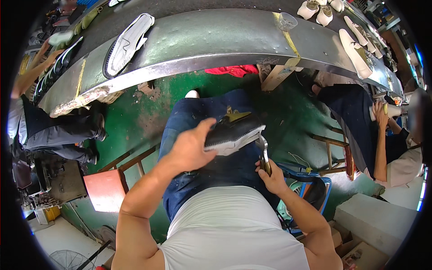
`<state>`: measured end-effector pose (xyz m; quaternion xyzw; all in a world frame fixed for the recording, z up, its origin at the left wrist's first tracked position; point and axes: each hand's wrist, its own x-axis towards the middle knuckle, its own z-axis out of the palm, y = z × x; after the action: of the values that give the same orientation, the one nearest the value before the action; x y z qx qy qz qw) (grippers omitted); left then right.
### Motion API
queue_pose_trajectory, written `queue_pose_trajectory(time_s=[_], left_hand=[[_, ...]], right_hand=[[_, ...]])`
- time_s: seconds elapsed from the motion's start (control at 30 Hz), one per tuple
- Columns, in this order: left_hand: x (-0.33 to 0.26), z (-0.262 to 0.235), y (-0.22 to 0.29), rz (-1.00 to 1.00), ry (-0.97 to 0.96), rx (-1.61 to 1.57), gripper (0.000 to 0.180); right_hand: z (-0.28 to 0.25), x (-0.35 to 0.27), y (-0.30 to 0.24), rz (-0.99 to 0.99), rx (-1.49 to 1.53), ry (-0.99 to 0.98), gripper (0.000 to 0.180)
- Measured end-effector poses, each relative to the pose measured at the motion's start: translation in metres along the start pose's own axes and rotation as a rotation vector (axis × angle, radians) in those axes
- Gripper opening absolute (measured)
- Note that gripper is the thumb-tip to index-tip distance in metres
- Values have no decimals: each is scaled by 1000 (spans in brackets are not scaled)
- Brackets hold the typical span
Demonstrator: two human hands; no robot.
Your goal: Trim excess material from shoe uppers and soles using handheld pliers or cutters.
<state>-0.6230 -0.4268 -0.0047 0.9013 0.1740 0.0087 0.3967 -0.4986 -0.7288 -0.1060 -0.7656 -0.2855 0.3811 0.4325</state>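
Note:
My left hand (192,146) is wrapped round one end of a shoe (231,146) held above my lap. Its sole side is black, its flank whitish, and a row of stitch-like marks runs along the edge. A yellowish piece (237,116) shows on top of it. In my right hand (272,177) is a pair of pincers (264,148) with metal jaws, closed in my fingers. The jaws touch the shoe's edge at its right end, where a bit of pale material shows. Whether they grip that material I cannot tell.
Across the front runs a metal-topped bench (216,33), bearing a white-and-black shoe upper (128,45), a clear plastic cup (286,21) and cream shoes (353,51). Co-workers sit left and right. A pink-topped stool (105,189) stands at my left, a blue-framed chair (326,193) at my right.

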Motion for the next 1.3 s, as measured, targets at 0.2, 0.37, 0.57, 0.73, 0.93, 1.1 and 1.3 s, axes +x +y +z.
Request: queue_pose_trajectory(time_s=[0.2,0.37,0.57,0.73,0.93,1.1,1.3], left_hand=[[46,-23,42,163,190,-519,52],[115,47,-28,-274,-65,-395,52],[6,86,-47,15,55,-85,46],[6,89,-26,-13,196,-10,20],[-1,92,-10,45,188,134,22],[20,130,-60,-234,356,-588,43],[19,127,-74,-514,-76,-1541,60]], right_hand=[[7,-3,12,-47,179,164,23],[-10,5,-8,46,54,18,23],[-32,13,-66,22,-143,-174,32],[-30,33,-66,-314,-309,-134,36],[-68,72,-136,428,-273,-690,24],[-63,100,-145,132,-663,-701,24],[-12,91,-100,8,-484,-416,28]])
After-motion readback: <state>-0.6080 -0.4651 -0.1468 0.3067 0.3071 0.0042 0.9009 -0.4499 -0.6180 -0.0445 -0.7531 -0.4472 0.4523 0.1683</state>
